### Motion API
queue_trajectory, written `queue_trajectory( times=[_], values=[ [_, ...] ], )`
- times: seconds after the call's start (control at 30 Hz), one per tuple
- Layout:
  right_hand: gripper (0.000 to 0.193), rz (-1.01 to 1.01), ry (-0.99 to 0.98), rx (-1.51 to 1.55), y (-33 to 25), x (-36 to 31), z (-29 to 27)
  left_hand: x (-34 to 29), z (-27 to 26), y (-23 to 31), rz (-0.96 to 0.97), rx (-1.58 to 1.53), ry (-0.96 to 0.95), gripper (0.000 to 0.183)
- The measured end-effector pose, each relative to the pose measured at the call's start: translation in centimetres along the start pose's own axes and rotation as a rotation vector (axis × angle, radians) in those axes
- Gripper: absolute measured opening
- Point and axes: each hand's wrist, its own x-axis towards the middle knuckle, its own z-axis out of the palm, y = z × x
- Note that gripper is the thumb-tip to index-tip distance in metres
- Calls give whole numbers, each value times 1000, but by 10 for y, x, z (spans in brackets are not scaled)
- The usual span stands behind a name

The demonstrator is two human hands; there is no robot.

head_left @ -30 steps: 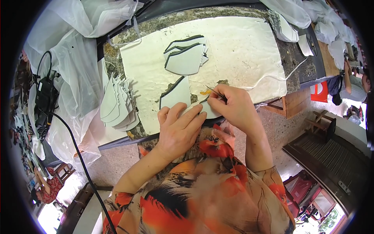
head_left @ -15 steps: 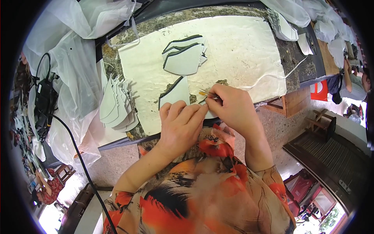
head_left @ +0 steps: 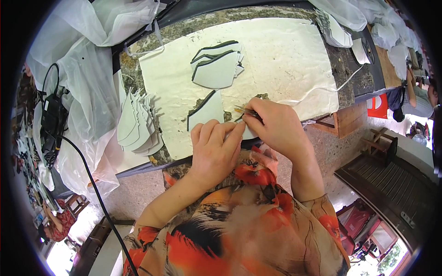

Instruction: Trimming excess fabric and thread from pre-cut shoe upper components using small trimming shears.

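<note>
My left hand point(head_left: 214, 149) is at the table's near edge, its fingertips pinching the rim of a pale cut piece point(head_left: 249, 133) mostly hidden beneath both hands. My right hand point(head_left: 276, 126) is closed round a slim pointed metal tool point(head_left: 240, 109); its exact kind is hard to make out. The right fingertips meet the left ones at the piece's dark edge. Just beyond my left hand lies a pale piece with a black edge strip point(head_left: 206, 110). Farther back, several black-edged pieces point(head_left: 215, 71) lie overlapped.
A worn white sheet point(head_left: 285, 55) covers the board. A fanned stack of pale pieces point(head_left: 138, 126) lies left, another stack point(head_left: 338, 33) far right. Clear plastic bags point(head_left: 78, 92), a black adapter point(head_left: 53, 112) and its cable flank the left. A white cord point(head_left: 317, 90) crosses the right side.
My left hand has shifted slightly to the right, its fingers drawn closer to the right hand. The right hand has barely moved.
</note>
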Motion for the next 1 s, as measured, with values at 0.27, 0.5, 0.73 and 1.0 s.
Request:
queue_trajectory(
  times=[0.27,0.5,0.73,1.0],
  values=[
    [17,13,-48,48,4,2,-4,3,-1,3,-11,-4,3,33],
    [19,19,-95,145,11,4,-19,14,-10,8,9,62,-32,35],
    [17,54,-72,80,10,6,-23,13,-8,6,18,35,-72,38],
    [18,20,-34,47,12,9,-20,12,-7,4,22,10,-77,38]
  ],
)
